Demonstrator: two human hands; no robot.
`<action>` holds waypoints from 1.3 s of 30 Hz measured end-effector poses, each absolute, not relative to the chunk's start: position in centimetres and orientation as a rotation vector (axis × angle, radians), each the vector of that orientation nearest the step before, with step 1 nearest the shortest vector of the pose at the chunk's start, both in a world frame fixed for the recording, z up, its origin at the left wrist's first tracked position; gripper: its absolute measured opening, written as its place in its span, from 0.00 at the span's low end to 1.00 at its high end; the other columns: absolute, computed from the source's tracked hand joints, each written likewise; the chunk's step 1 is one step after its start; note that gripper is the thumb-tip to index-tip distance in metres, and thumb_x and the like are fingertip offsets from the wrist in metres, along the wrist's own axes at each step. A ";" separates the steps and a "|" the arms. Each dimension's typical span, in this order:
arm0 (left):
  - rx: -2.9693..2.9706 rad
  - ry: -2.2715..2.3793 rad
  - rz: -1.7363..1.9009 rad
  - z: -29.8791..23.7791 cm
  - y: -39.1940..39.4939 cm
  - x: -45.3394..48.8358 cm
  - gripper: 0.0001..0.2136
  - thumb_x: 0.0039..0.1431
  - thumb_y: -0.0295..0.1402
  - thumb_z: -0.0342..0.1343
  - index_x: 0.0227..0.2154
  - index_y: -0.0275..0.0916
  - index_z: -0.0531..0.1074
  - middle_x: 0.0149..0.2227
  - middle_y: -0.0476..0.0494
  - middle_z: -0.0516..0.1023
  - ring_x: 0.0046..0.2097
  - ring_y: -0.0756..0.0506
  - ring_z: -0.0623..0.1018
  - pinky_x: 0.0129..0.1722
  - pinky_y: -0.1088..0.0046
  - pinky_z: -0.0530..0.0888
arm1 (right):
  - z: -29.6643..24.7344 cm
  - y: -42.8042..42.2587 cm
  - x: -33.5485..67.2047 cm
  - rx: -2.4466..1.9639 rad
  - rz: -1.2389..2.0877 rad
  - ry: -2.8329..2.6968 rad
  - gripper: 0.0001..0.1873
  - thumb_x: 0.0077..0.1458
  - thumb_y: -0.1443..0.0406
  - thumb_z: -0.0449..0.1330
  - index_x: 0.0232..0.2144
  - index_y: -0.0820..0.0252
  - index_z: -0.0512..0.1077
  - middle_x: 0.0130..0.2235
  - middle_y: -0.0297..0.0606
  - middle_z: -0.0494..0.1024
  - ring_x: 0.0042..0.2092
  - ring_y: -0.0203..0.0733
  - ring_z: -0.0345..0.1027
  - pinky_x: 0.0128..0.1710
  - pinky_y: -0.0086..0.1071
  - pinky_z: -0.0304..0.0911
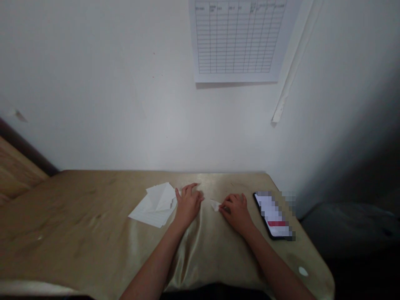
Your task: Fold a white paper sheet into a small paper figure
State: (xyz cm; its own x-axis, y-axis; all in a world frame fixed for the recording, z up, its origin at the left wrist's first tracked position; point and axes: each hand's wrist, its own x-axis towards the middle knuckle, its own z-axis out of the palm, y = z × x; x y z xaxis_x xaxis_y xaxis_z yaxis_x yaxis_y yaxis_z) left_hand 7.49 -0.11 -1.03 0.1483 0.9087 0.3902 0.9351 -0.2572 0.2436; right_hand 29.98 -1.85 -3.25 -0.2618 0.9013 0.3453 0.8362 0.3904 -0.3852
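Observation:
My left hand (pixel 188 203) lies flat on the tan tablecloth (pixel 93 221), fingers loosely spread, holding nothing. Just to its left lies a stack of white paper sheets (pixel 156 204), with the thumb close to their edge. My right hand (pixel 236 210) rests on the cloth with curled fingers, pinching a small white piece of paper (pixel 215 204) that sticks out to the left of the fingertips. The two hands are a short gap apart near the table's far middle.
A phone (pixel 274 216) with a lit screen lies right of my right hand, near the table's right edge. A white spot (pixel 303 271) sits at the front right corner. A printed grid sheet (pixel 239 39) hangs on the white wall behind.

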 end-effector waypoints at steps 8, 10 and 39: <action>-2.637 -1.640 -0.769 -0.5 -1.3 8.6 0.14 0.66 0.43 0.58 0.53 0.63 0.76 0.70 0.47 0.57 0.68 0.32 0.59 0.66 0.30 0.47 | -3.5 -1.7 30.2 -1.544 0.107 -2.078 0.06 0.62 0.60 0.62 0.35 0.52 0.79 0.42 0.40 0.77 0.53 0.51 0.65 0.66 0.61 0.40; -2.703 -1.637 -0.673 -1.0 -1.6 9.2 0.16 0.63 0.44 0.60 0.53 0.68 0.75 0.72 0.51 0.53 0.69 0.29 0.56 0.64 0.25 0.44 | -3.6 -1.6 30.3 -1.524 0.125 -2.070 0.06 0.62 0.60 0.62 0.35 0.51 0.80 0.43 0.40 0.78 0.52 0.50 0.65 0.65 0.60 0.41; -2.711 -1.932 -0.484 -2.2 -1.4 10.5 0.20 0.62 0.48 0.59 0.57 0.73 0.70 0.72 0.45 0.58 0.72 0.20 0.51 0.59 0.19 0.39 | -4.9 -0.6 31.5 -1.567 0.214 -1.989 0.06 0.60 0.63 0.63 0.39 0.47 0.80 0.46 0.41 0.75 0.52 0.51 0.65 0.58 0.50 0.53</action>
